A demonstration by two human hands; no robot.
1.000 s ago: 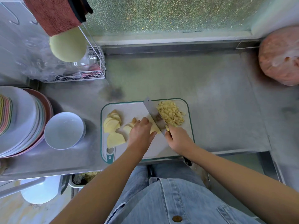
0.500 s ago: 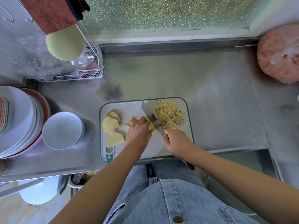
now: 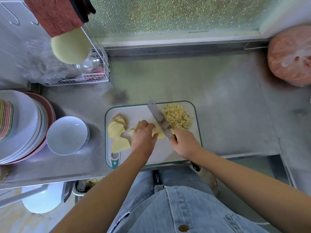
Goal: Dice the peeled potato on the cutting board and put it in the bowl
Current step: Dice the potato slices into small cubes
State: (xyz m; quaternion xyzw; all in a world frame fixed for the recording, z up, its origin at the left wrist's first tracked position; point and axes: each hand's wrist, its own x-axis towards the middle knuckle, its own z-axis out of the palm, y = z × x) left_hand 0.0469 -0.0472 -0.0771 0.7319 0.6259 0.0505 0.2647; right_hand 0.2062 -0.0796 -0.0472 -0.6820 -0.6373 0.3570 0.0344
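Knife (image 3: 159,118) a touch leftward, right hand (image 3: 185,143) around handle; left hand (image 3: 143,138) curled on slices (image 3: 160,132); bowl (image 3: 67,136) empty.

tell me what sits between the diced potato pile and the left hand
In the head view, the knife blade, gripped by the right hand, stands between the diced pile and the left hand.

Only one camera here: a wide-angle worn on the head, looking forward and steeply down. The worktop (image 3: 218,91) fills the middle, with the cutting board (image 3: 163,153) close in near centre, the denim lap (image 3: 168,207) at the bottom and the frosted window (image 3: 168,14) along the top.
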